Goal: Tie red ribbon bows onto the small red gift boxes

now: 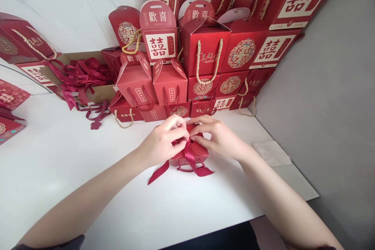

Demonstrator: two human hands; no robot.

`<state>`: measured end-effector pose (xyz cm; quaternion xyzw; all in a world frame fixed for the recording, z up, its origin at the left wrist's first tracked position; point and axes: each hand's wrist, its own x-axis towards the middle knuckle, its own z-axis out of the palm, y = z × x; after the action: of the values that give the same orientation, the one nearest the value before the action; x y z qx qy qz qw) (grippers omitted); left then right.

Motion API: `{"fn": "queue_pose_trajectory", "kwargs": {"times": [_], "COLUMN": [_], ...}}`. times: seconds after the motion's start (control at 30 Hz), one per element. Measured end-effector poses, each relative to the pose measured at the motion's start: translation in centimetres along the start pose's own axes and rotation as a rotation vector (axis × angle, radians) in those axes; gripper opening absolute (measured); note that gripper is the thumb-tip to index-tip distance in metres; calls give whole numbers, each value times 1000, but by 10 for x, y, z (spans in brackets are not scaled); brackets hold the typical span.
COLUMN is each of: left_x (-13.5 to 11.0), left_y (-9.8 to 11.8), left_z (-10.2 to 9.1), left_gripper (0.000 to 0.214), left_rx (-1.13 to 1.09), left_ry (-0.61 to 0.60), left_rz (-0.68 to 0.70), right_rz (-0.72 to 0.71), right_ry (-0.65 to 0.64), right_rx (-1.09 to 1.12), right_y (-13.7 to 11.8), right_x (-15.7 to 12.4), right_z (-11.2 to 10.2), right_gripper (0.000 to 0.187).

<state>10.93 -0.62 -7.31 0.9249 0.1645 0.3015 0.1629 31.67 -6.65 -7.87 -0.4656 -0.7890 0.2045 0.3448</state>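
Note:
A small red gift box (195, 152) stands on the white table (88, 187) in front of me. A dark red ribbon (190, 160) is on its top, with its tails trailing down onto the table at the left and right. My left hand (162, 142) pinches the ribbon at the top of the box with thumb and fingers closed. My right hand (215, 134) meets it from the right, its fingers also closed on the ribbon. Both hands cover most of the box's top.
A stack of red gift boxes (205, 54) with gold rope handles fills the back of the table against the wall. A cardboard box of loose red ribbons (82, 76) sits at the back left. More red boxes (11, 97) lie at the far left. A white folded sheet (271, 152) lies at the right.

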Motion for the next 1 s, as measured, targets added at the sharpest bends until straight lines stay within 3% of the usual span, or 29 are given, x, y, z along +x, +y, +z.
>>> {"fn": "queue_pose_trajectory", "kwargs": {"times": [0.1,0.23,0.4,0.53,0.73,0.87,1.0], "left_x": [0,1,2,3,2,1,1], "left_y": [-3,-4,-6,-6,-6,-5,-4], "left_z": [0,0,0,1,1,1,1], "left_gripper": [12,11,12,11,12,11,13], "left_rx": [3,-38,-77,-86,-97,-111,-119], "left_ry": [33,17,8,9,-1,5,-6], "left_rz": [61,39,11,5,-12,-7,-7], "right_rz": [-44,-103,-66,-71,-42,-57,-45], "right_ry": [25,94,157,38,145,46,190], "right_rx": [-4,-88,-172,-91,1,79,81], "right_y": [-1,-1,-2,0,-1,0,1], "right_x": [0,-1,-2,-2,-3,-2,-2], "right_z": [1,1,-4,-3,-4,-1,-2], "right_gripper": [15,13,13,14,17,28,27]}}
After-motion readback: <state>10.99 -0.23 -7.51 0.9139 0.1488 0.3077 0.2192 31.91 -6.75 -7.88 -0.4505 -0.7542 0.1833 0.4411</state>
